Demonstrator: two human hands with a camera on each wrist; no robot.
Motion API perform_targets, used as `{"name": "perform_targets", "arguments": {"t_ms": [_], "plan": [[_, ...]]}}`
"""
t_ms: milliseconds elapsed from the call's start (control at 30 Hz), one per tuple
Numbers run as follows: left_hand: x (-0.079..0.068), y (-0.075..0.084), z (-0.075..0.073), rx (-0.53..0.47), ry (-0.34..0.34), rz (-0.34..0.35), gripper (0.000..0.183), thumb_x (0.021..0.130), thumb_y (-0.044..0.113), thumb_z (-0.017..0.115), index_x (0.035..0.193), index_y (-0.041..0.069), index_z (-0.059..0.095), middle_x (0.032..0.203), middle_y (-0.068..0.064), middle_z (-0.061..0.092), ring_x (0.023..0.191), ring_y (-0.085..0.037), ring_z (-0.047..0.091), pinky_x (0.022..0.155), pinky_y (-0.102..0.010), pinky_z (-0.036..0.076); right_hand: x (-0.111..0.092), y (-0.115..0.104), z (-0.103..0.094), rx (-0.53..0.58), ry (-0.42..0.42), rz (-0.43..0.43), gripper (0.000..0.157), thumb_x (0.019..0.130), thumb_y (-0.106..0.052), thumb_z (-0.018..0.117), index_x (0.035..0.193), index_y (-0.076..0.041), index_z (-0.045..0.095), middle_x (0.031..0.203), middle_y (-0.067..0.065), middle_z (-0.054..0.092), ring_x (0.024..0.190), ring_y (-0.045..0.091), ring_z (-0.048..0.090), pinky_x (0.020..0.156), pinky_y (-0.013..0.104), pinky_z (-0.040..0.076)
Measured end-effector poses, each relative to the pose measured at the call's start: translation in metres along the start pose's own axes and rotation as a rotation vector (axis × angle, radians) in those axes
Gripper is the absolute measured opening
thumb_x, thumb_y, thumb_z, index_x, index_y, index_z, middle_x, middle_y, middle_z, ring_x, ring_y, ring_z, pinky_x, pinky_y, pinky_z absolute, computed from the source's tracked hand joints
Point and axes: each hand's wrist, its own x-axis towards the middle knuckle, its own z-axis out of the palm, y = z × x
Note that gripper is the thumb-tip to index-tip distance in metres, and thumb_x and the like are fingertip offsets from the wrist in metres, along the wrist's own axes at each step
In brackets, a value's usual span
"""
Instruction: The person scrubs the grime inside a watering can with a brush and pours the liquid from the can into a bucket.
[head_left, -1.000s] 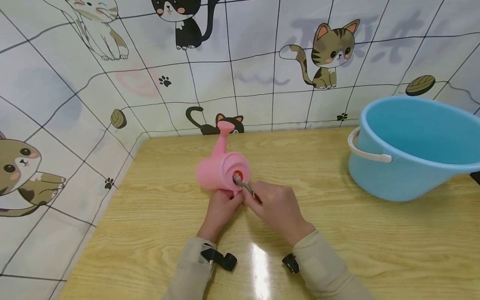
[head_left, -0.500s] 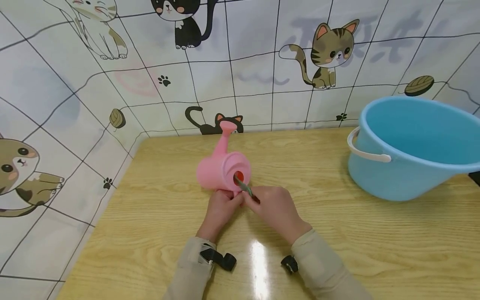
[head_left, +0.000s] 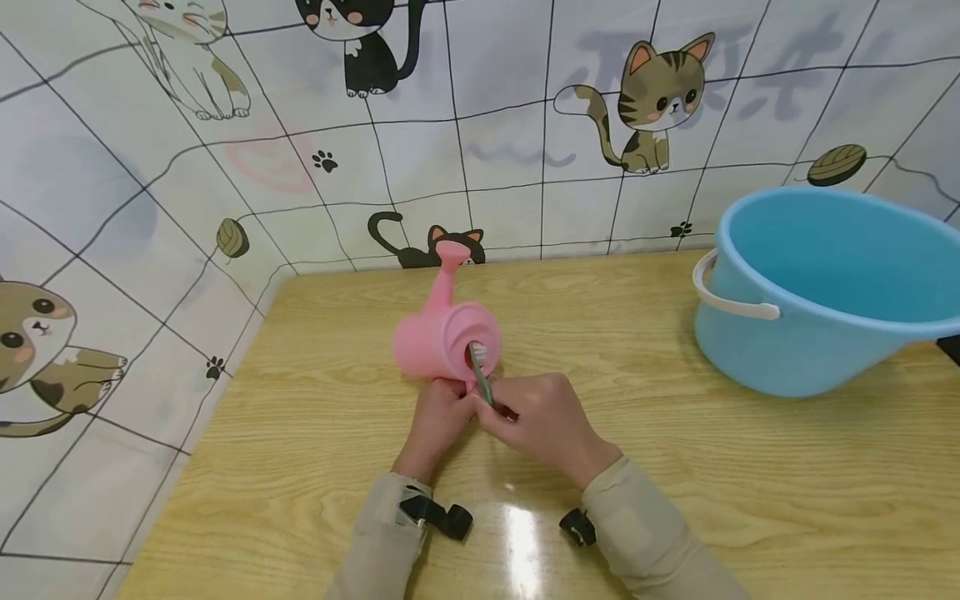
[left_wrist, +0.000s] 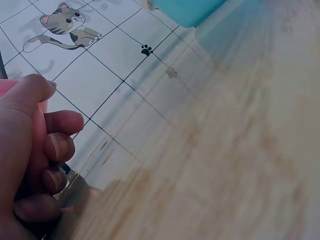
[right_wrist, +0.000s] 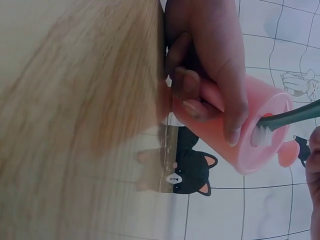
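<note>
A pink watering can [head_left: 423,343] is tipped on its side, spout upward and round opening facing me. My left hand [head_left: 438,421] grips its handle from below; in the right wrist view the left hand's fingers [right_wrist: 192,107] curl round that handle. In my right hand [head_left: 543,417] is a green toothbrush [head_left: 482,383], pinched by its handle. The white bristles [right_wrist: 261,136] touch or nearly touch the rim of the opening. Only the edge of the right hand [right_wrist: 314,170] shows in the right wrist view. In the left wrist view the left hand [left_wrist: 25,135] covers most of the can.
A light blue bucket [head_left: 780,358] with a white handle [head_left: 738,308] stands on the right of the wood-grain table [head_left: 300,467]. Behind and to the left hangs a white sheet [head_left: 510,183] printed with cats and grid lines. A black object [head_left: 951,348] shows at the right edge.
The toothbrush head went deeper into the opening, then came back out to the rim, its bristles now turned right. My right hand shifted slightly left; the left hand and can stayed nearly still.
</note>
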Motion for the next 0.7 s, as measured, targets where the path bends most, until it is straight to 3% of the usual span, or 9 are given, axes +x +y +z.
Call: {"name": "perform_targets", "arguments": {"t_ms": [100, 267, 367, 500, 633, 700], "plan": [[0.0, -0.001, 0.0, -0.009, -0.008, -0.002, 0.031, 0.073, 0.017, 0.06, 0.046, 0.013, 0.045, 0.042, 0.011, 0.031, 0.044, -0.006, 0.031, 0.04, -0.022, 0.021, 0.0, 0.001, 0.0, 0.016, 0.008, -0.001, 0.027, 0.078, -0.018, 0.054, 0.054, -0.019, 0.042, 0.046, -0.012, 0.035, 0.041, -0.003, 0.026, 0.039, 0.012, 0.02], [0.001, 0.0, 0.001, 0.016, 0.016, -0.005, 0.032, 0.079, 0.032, 0.063, 0.05, 0.018, 0.058, 0.043, 0.013, 0.04, 0.049, -0.005, 0.038, 0.042, -0.023, 0.03, -0.004, 0.001, 0.005, -0.079, -0.125, 0.046, 0.022, 0.07, -0.018, 0.056, 0.055, -0.022, 0.041, 0.047, -0.015, 0.033, 0.042, -0.003, 0.026, 0.04, 0.014, 0.021], [0.0, 0.0, 0.002, -0.025, 0.008, -0.023, 0.035, 0.078, 0.034, 0.064, 0.049, 0.017, 0.056, 0.041, 0.011, 0.038, 0.045, -0.005, 0.035, 0.039, -0.024, 0.027, -0.007, 0.003, 0.005, -0.132, -0.208, 0.155, 0.024, 0.068, -0.019, 0.055, 0.053, -0.023, 0.038, 0.046, -0.015, 0.028, 0.042, -0.001, 0.023, 0.041, 0.017, 0.02], [-0.001, -0.001, 0.002, -0.1, -0.033, -0.057, 0.037, 0.079, 0.032, 0.062, 0.049, 0.014, 0.052, 0.041, 0.007, 0.042, 0.039, -0.007, 0.032, 0.037, -0.024, 0.024, -0.01, 0.011, 0.002, -0.159, -0.311, 0.332, 0.031, 0.073, -0.024, 0.056, 0.051, -0.023, 0.034, 0.045, -0.014, 0.022, 0.043, 0.001, 0.02, 0.041, 0.02, 0.018], [-0.002, 0.0, 0.002, -0.153, -0.056, -0.08, 0.036, 0.08, 0.042, 0.06, 0.056, 0.016, 0.06, 0.047, 0.004, 0.053, 0.041, -0.01, 0.039, 0.04, -0.024, 0.028, -0.01, 0.017, -0.003, -0.146, -0.365, 0.407, 0.033, 0.077, -0.024, 0.054, 0.051, -0.022, 0.034, 0.045, -0.014, 0.021, 0.042, 0.001, 0.021, 0.041, 0.02, 0.019], [-0.004, 0.01, -0.002, -0.186, -0.062, -0.087, 0.037, 0.081, 0.04, 0.06, 0.057, 0.012, 0.061, 0.048, -0.001, 0.053, 0.042, -0.01, 0.04, 0.041, -0.023, 0.029, -0.01, 0.019, -0.007, -0.119, -0.35, 0.435, 0.032, 0.078, -0.022, 0.051, 0.051, -0.021, 0.034, 0.044, -0.014, 0.022, 0.041, 0.001, 0.022, 0.041, 0.02, 0.019]]}}
